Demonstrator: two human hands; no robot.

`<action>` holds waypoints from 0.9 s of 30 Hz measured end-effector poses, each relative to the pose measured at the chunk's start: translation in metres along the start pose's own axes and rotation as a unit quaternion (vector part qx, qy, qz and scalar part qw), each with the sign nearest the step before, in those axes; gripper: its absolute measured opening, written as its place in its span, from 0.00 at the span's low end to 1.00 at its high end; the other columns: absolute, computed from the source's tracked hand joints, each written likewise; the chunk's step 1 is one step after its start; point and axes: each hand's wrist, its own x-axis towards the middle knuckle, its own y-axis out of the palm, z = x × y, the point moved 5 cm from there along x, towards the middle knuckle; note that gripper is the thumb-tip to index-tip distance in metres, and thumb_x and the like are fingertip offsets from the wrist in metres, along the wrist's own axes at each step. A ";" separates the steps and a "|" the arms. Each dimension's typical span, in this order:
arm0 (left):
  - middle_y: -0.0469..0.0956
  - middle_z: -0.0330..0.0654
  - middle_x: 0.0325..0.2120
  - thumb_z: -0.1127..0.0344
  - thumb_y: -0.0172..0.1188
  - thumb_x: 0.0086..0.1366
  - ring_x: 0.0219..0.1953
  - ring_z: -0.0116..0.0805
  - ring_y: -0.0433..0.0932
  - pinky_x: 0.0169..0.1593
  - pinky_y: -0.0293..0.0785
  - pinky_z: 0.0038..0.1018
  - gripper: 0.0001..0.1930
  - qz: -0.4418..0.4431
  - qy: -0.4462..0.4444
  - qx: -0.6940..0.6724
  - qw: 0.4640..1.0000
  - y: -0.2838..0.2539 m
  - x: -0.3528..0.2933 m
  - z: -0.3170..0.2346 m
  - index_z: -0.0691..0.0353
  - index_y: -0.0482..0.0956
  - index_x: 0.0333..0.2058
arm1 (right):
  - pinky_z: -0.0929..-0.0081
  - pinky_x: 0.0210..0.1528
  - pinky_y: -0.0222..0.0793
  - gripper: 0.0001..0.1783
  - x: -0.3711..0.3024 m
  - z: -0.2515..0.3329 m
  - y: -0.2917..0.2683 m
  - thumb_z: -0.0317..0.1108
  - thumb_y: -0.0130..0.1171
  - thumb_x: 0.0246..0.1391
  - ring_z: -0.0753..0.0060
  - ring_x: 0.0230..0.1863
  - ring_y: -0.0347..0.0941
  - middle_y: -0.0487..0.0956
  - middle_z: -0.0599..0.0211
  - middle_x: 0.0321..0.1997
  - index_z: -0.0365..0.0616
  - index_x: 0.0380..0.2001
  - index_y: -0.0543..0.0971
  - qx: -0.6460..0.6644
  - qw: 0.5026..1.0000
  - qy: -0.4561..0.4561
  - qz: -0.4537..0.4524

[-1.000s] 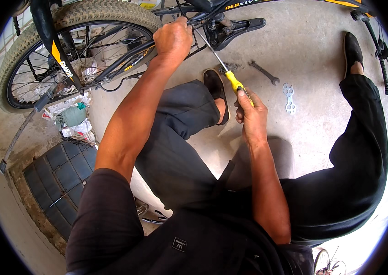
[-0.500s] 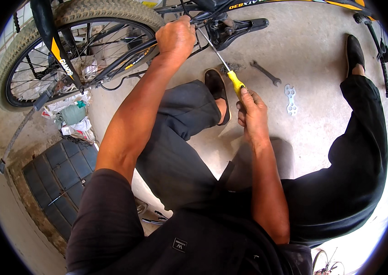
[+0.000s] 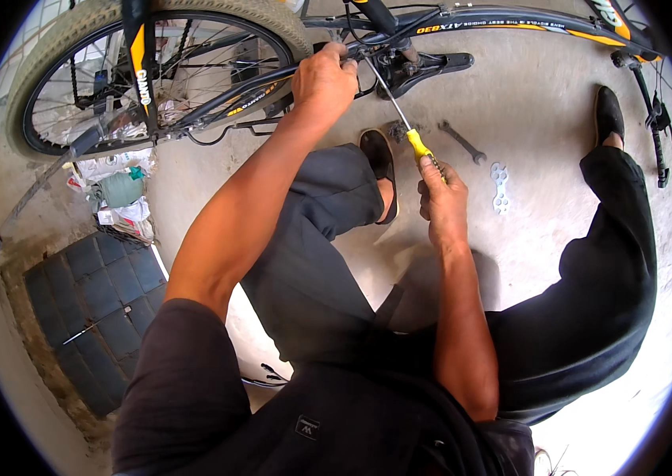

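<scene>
A black bicycle (image 3: 502,17) with yellow-orange stripes stands upside down at the top, its saddle (image 3: 423,70) resting on the concrete. At the frame by the saddle, my left hand (image 3: 324,86) is closed, its fingertips partly hidden against the tubes; what they grip I cannot make out. My right hand (image 3: 444,198) grips the yellow handle of a screwdriver (image 3: 399,109). Its long metal shaft points up and left, and the tip meets the frame close to my left fingers. What the tip touches is too small to tell.
On the floor right of the screwdriver lie a dark open-end wrench (image 3: 463,143) and a silver multi-hole flat spanner (image 3: 500,189). The rear wheel (image 3: 169,87) fills the upper left. Bags and scraps (image 3: 118,194) sit below it, near a dark grid-patterned cover (image 3: 98,305). My feet flank the tools.
The whole view has shifted, so the bicycle appears farther right. Both hands keep nearly the same places on the frame and the screwdriver; the screwdriver tip stays at the frame.
</scene>
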 end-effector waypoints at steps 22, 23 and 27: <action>0.78 0.54 0.34 0.58 0.56 0.60 0.40 0.52 0.77 0.44 0.72 0.40 0.14 0.204 0.037 -0.111 0.972 -0.025 -0.099 -0.069 0.65 0.78 0.34 | 0.81 0.16 0.54 0.20 -0.003 0.010 0.021 0.51 0.52 0.59 0.80 0.15 0.60 0.71 0.69 0.23 0.43 0.33 0.72 -0.163 0.981 -0.093 0.043; 0.78 0.54 0.34 0.58 0.56 0.60 0.40 0.52 0.77 0.44 0.72 0.40 0.14 0.202 0.036 -0.113 0.972 -0.022 -0.100 -0.069 0.65 0.78 0.34 | 0.79 0.19 0.58 0.19 -0.001 0.006 0.021 0.50 0.51 0.60 0.79 0.18 0.63 0.72 0.67 0.26 0.43 0.35 0.72 -0.191 0.975 -0.104 0.039; 0.78 0.55 0.35 0.58 0.55 0.60 0.41 0.53 0.77 0.45 0.72 0.40 0.15 0.199 0.069 -0.138 0.968 -0.011 -0.098 -0.089 0.66 0.78 0.34 | 0.73 0.40 0.66 0.18 0.038 -0.001 -0.002 0.43 0.45 0.63 0.72 0.39 0.69 0.73 0.61 0.42 0.42 0.49 0.68 -0.328 0.875 -0.353 0.053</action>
